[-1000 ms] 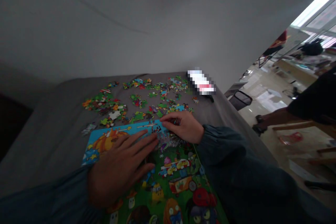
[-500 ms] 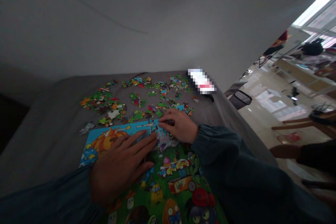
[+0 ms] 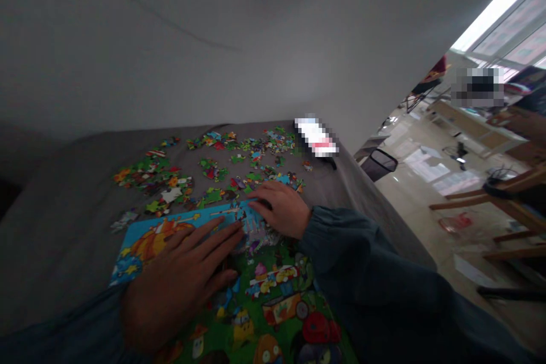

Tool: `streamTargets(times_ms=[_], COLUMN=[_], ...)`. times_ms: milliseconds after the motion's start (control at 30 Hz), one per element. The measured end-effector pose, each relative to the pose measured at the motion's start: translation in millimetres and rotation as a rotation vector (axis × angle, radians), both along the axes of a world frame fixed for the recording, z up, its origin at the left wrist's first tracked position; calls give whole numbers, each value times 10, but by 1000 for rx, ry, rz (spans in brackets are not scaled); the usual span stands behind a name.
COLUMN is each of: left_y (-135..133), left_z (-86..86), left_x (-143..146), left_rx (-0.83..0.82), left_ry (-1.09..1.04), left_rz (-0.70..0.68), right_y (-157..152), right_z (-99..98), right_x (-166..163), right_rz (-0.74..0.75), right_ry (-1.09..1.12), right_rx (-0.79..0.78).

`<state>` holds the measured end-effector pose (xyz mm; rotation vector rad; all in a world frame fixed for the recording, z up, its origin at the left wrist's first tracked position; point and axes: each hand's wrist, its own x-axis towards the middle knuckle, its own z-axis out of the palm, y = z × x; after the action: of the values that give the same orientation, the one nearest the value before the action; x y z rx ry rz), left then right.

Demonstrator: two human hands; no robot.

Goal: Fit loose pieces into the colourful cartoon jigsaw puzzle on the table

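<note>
A colourful cartoon jigsaw puzzle, largely joined, lies before me with a blue strip along its far edge. My left hand rests flat on its left part, fingers stretched out, covering some of the picture. At the far edge of the puzzle, right of centre, my right hand has thumb and fingers bent together in a pinch. Its fingertips touch or hover just over the blue edge; whatever is between them is hidden. Just beyond it are loose puzzle pieces.
More loose pieces are spread over the grey cloth towards the wall. A lit phone, blurred out, stands at the back right. Past the cloth's right edge, a wooden chair and a bright floor show.
The view has turned slightly, so everything on the cloth sits further left. My right fingertips have come down closer to the puzzle's far edge. My left hand stays flat on the puzzle.
</note>
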<state>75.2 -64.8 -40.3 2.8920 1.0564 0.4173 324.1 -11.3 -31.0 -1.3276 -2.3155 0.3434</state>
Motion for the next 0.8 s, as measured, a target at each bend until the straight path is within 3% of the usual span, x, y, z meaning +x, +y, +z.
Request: streamTargets(times_ms=[133, 233, 433, 800], left_y=[63, 111, 127, 156], left_z=[90, 138, 111, 86], left_x=[-106, -171, -209, -213], left_rx=[114, 152, 114, 97], left_ry=[-15, -20, 6, 40], left_rz=[-6, 7, 26, 38], right_y=[235, 442, 610, 671], right_z=[86, 19, -221, -228], right_x=[311, 479, 474, 503], right_rz=[-155, -230, -200, -145], right_ry=[126, 105, 1, 151], right_rx=[113, 141, 40, 30])
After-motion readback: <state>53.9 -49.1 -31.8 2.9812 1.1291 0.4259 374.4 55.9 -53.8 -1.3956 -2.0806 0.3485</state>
